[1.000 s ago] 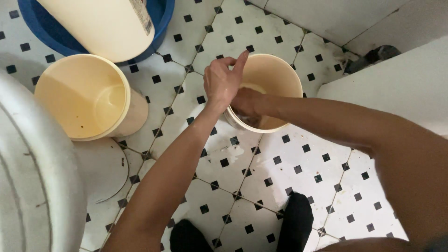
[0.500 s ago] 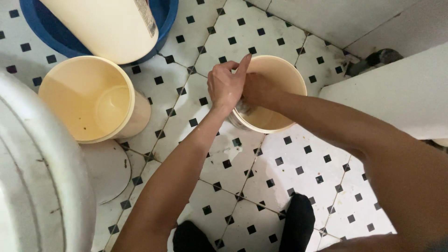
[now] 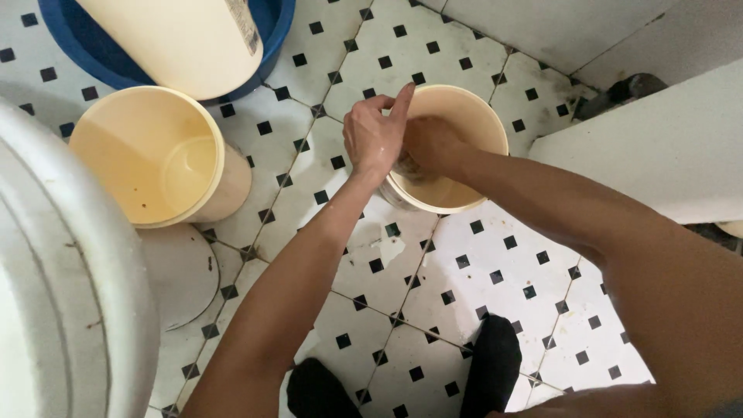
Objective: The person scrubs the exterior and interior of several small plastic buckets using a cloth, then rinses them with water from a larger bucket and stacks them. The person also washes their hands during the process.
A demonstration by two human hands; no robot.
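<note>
Upper centre of the frame: one cream bucket (image 3: 464,116), upright on black-and-white tile floor (image 3: 480,263), mouth toward the camera, long axis vertical. Left hand (image 3: 375,139) grips its near-left rim, fingers curled, index extended up-frame. Right hand (image 3: 429,143) inside the bucket, fingers bent; contents held cannot be told. Left of frame: second cream bucket (image 3: 147,155), blue basin (image 3: 267,39).

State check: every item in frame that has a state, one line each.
right bucket: upright, open, both hands at it
left hand: on the near rim, forefinger raised
right hand: inside the right bucket, grip hidden
left bucket: upright, open, untouched
blue basin: on floor, holds a cream container
round lid: flat on floor by the left bucket
</note>
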